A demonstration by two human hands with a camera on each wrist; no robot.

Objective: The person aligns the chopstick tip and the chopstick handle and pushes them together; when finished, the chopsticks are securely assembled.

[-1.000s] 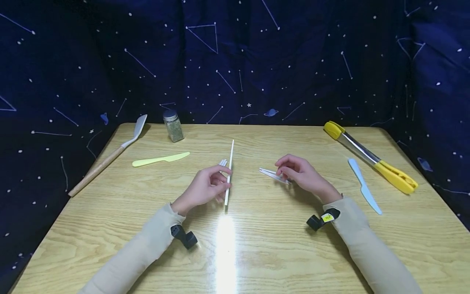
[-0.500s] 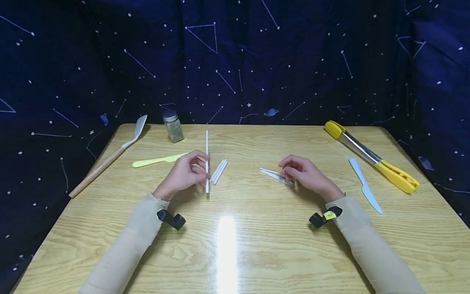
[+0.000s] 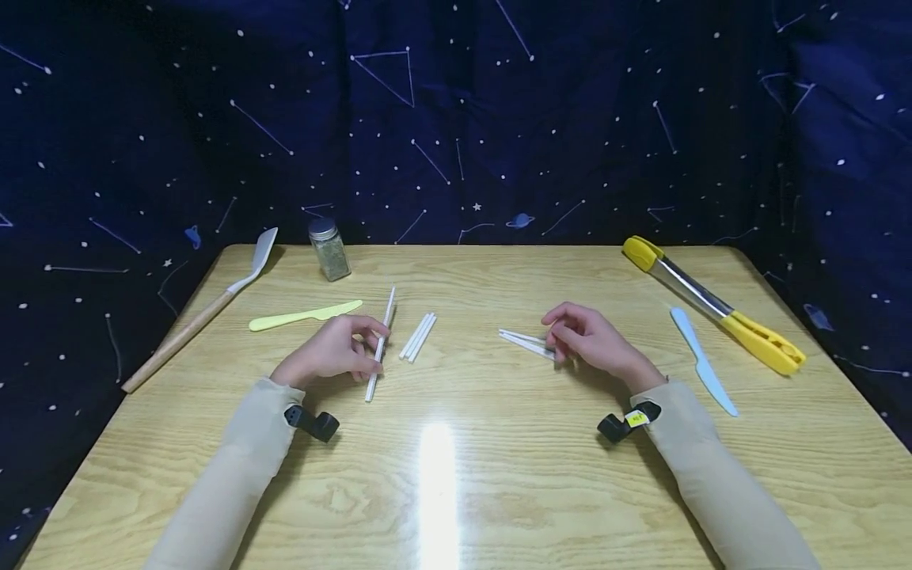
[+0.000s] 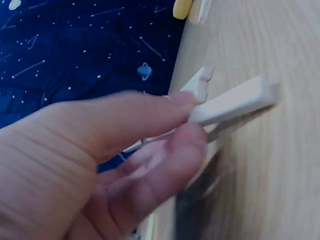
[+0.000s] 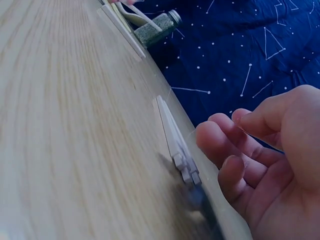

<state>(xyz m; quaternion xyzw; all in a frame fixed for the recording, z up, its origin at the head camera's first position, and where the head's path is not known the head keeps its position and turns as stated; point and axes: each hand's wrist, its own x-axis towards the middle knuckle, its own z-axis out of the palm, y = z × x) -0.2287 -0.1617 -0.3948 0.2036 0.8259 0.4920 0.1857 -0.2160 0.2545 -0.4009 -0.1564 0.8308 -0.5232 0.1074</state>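
Between thumb and fingers, my left hand pinches a white chopstick, which slants close over the table left of centre. Its square, thicker end points toward me; in the left wrist view that chopstick end sticks out past the fingertips. Just right of it lies a small bundle of white chopsticks. My right hand hovers with loosely curled fingers, holding nothing, beside a second group of white chopsticks. In the right wrist view these chopsticks lie on the wood, apart from the fingers.
Behind my left hand lie a yellow knife and a glass spice jar. A wooden-handled spatula runs along the left edge. At right are a light blue knife and yellow-ended tongs. A dark starry curtain hangs behind.
My left hand has carried the chopstick leftward from the middle, past the bundle, which now shows fully. The chopstick has tilted and come lower. My right hand stays almost in place.
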